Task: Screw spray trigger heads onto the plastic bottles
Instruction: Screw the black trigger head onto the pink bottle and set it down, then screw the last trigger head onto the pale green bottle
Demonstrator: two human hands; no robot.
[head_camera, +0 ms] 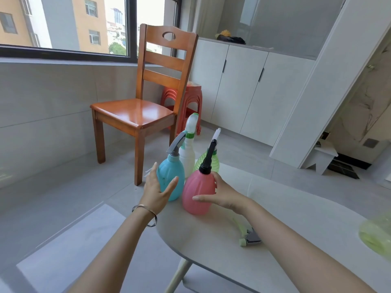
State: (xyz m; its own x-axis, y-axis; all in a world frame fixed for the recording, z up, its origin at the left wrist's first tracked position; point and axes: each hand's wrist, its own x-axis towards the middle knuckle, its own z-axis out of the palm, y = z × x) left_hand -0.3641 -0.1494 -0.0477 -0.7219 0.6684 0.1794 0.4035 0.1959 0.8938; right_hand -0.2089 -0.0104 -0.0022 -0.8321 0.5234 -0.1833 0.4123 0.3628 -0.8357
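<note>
Your left hand (157,192) is spread open against the near side of the blue bottle (171,179), fingers and thumb splayed around it rather than closed — more a steadying touch than a grip. Your right hand (220,193) cups the right flank of the pink bottle (197,191), thumb across its front, holding it lightly upright. Both bottles already carry heads: a grey trigger (176,145) on the blue one, a black trigger (209,157) on the pink one. Just beyond your fingertips stand a white bottle (187,157) with a green-collared head and a ribbed green bottle (208,161), also capped.

So the step in hand looks like setting finished bottles together, not threading. What is left sits to your right: a loose green trigger head (248,237) lies on the table just under your right forearm, and a blurred green bottle (375,235) shows at the far right edge. The next move, I judge, calls for letting go of the pink bottle and reaching back and right for those two — head collar lined up square on the neck before turning.

The table (232,267) is a pale rounded top. Beyond your hands stand a wooden chair (146,111), stacked red stools (191,98) and white cabinets (239,85) under a window.
</note>
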